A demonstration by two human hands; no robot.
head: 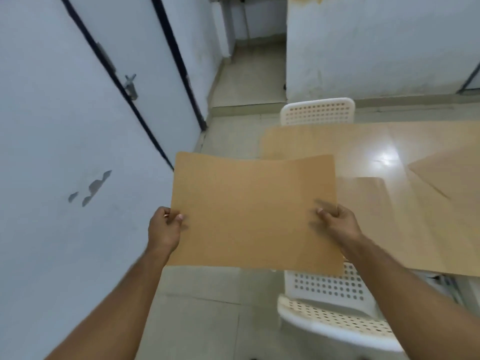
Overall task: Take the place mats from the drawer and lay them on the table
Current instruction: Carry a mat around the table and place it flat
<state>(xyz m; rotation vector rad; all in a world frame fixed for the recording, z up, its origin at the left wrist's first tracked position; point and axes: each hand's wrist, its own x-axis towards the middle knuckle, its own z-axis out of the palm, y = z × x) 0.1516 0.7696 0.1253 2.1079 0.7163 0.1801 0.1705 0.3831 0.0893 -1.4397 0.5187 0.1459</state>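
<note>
A tan cork-like place mat (253, 211) is held flat in the air in front of me, slightly bowed along its far edge. My left hand (164, 227) pinches its left edge and my right hand (335, 222) pinches its right edge, thumbs on top. The glossy light-wood table (389, 162) stands to the right, its left end partly hidden behind the mat. Another tan mat (449, 172) lies on the table at the far right, cut off by the frame. No drawer is in view.
A white perforated plastic chair (335, 307) stands below the mat at the table's near side. A second white chair (318, 111) stands at the table's far side. A pale door with a latch (131, 87) and wall fill the left. Tiled floor lies between.
</note>
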